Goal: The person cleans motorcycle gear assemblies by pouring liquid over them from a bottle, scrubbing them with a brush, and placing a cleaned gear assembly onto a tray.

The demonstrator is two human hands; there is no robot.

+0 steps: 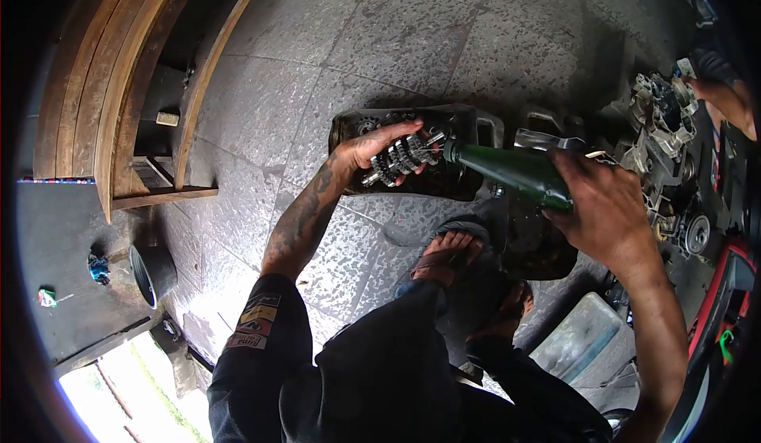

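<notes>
My left hand is closed around a gear shaft, a dark metal cluster of toothed gears. It is held over a black tray on the floor, in which other dark, oily parts lie. From the right, my right hand grips a green glass bottle by its wide body. The bottle is tipped sideways with its mouth close to the right end of the gears. A thin streak shows between mouth and gears, too fine to make out clearly.
Metal engine parts are heaped at the right, beside another person's arm. A second dark tray lies near my feet, with a translucent plastic container below it. At the left stand a wooden bench and a bucket.
</notes>
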